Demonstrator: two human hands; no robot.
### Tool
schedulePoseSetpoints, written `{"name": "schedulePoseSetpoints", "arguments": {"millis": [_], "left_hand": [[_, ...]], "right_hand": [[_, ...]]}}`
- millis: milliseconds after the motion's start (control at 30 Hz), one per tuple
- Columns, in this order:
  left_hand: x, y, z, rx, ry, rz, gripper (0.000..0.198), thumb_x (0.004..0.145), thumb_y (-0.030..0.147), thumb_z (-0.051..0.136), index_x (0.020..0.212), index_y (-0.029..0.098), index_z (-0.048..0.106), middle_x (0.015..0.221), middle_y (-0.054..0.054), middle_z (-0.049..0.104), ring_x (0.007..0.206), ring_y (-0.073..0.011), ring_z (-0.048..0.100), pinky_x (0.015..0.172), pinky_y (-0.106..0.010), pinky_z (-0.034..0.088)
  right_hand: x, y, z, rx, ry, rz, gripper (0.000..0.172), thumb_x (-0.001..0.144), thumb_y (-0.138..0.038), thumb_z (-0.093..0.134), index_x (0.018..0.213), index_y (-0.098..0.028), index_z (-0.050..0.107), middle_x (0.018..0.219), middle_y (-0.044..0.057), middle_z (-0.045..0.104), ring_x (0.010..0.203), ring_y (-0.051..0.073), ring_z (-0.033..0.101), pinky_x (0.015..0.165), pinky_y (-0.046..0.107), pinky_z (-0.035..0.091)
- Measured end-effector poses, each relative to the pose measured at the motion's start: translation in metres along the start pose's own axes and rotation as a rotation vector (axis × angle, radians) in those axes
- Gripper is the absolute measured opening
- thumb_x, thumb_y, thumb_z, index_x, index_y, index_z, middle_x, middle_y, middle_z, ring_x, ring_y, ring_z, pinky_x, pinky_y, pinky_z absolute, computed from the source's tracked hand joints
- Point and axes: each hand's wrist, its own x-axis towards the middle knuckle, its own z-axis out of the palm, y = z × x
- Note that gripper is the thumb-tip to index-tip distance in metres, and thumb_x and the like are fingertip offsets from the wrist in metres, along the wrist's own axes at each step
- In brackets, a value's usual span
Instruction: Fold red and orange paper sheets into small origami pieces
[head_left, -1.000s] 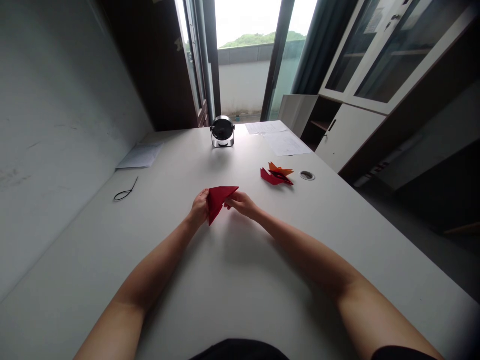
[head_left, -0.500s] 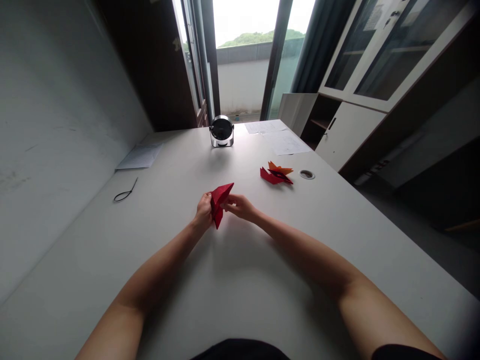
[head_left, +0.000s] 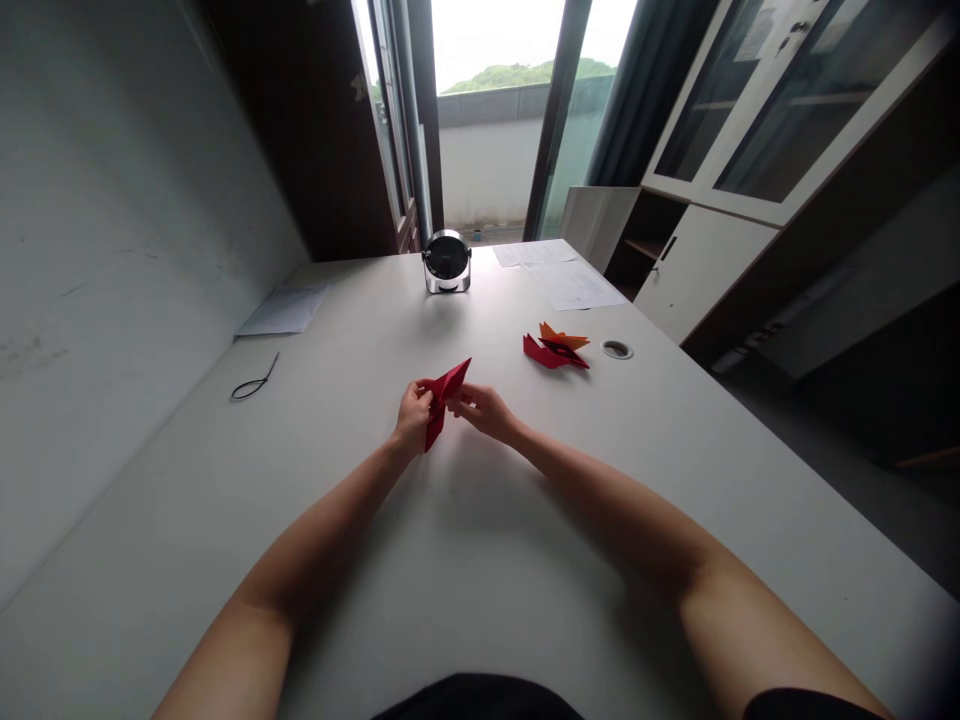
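Between my hands, above the white table, is a piece of folded red paper with pointed ends, one up to the right and one down. My left hand is closed on its left side, the thumb across the front. My right hand pinches its right side near the middle; the fingertips are partly hidden by the paper. Farther right lie folded paper pieces: a red one and an orange one, overlapping, with pointed tips.
A round black device on a silver stand stands at the back. Printed sheets lie back right, near a round cable hole. On the left are a white paper stack and a looped black cable tie beside the wall.
The red paper has turned slightly and looks narrower. My left thumb has come round onto its front. My right hand stays at its right side.
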Motion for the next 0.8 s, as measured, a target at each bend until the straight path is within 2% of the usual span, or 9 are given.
{"name": "schedulePoseSetpoints", "arguments": {"millis": [100,233,500,800], "left_hand": [[0.006,0.001,-0.007,0.057,-0.063,0.019,0.018,0.079,0.017,0.065,0.096,0.016,0.059,0.083,-0.003,0.068,0.067,-0.0128,0.063,0.063,-0.025,0.050],[0.011,0.003,-0.015,0.038,-0.148,-0.036,0.022,0.075,0.019,0.068,0.095,0.013,0.061,0.084,-0.005,0.070,0.073,-0.0156,0.067,0.071,-0.029,0.052],[0.017,0.001,-0.021,-0.073,-0.144,-0.042,0.025,0.076,0.019,0.071,0.098,0.013,0.062,0.088,-0.006,0.070,0.078,-0.0151,0.066,0.080,-0.033,0.053],[0.021,-0.002,-0.025,-0.130,-0.148,-0.048,0.027,0.075,0.020,0.073,0.099,0.014,0.061,0.090,-0.006,0.069,0.080,-0.0147,0.066,0.080,-0.031,0.052]], "right_hand": [[0.003,0.003,-0.004,0.082,0.053,0.027,0.025,0.088,-0.042,0.063,0.091,-0.017,0.068,0.079,0.003,0.067,0.070,0.015,0.061,0.067,0.029,0.052],[0.006,0.004,-0.009,0.132,0.084,0.087,0.028,0.087,-0.045,0.063,0.087,-0.017,0.067,0.079,0.003,0.067,0.070,0.015,0.061,0.068,0.029,0.053],[0.004,0.003,-0.007,0.146,0.053,0.104,0.031,0.086,-0.049,0.066,0.088,-0.018,0.065,0.081,0.003,0.069,0.076,0.017,0.065,0.073,0.030,0.053],[0.002,0.010,-0.008,0.038,0.054,0.094,0.031,0.087,-0.050,0.065,0.086,-0.018,0.063,0.079,0.002,0.070,0.073,0.016,0.063,0.068,0.027,0.048]]}}
